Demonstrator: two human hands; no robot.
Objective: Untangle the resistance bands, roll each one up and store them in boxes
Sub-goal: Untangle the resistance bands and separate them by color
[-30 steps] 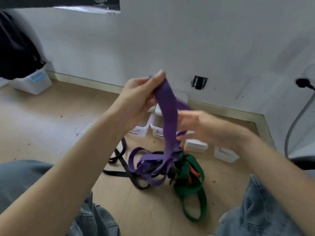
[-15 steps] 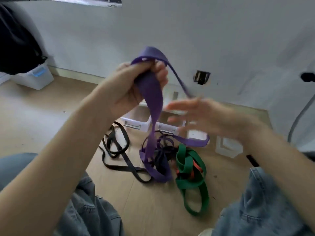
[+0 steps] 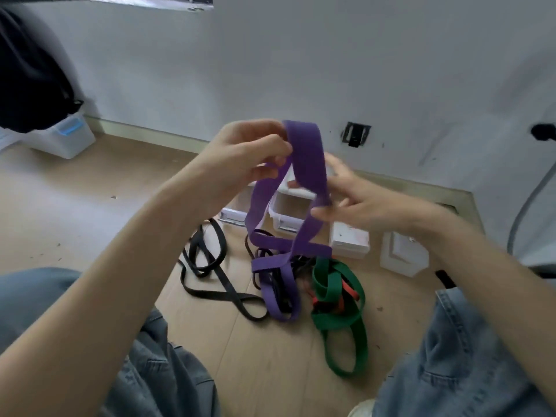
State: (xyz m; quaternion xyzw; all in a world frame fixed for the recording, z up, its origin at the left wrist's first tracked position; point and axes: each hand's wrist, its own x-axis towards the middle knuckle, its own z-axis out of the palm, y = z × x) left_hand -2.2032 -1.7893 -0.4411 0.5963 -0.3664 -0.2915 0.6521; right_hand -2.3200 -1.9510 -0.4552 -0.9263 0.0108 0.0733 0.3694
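Observation:
A wide purple band (image 3: 306, 158) hangs in a loop between my hands above the floor. My left hand (image 3: 240, 158) pinches its top end. My right hand (image 3: 358, 203) grips the right strand lower down. The band's lower part (image 3: 279, 284) trails into a tangle on the wooden floor. In that tangle lie a green band (image 3: 340, 323), a thin orange band (image 3: 346, 293) and a thin black band (image 3: 210, 266). Small white boxes (image 3: 288, 218) stand open behind the tangle, partly hidden by the purple band.
Two more white boxes (image 3: 349, 242) (image 3: 403, 254) sit to the right of the open ones. A larger clear bin with a blue latch (image 3: 60, 136) stands by the wall at left under a dark bag (image 3: 27, 73). My denim-clad knees (image 3: 466, 356) frame the floor area.
My left hand has come down a little with the purple band's top. My right hand was spread apart from the band and has now closed on the right strand.

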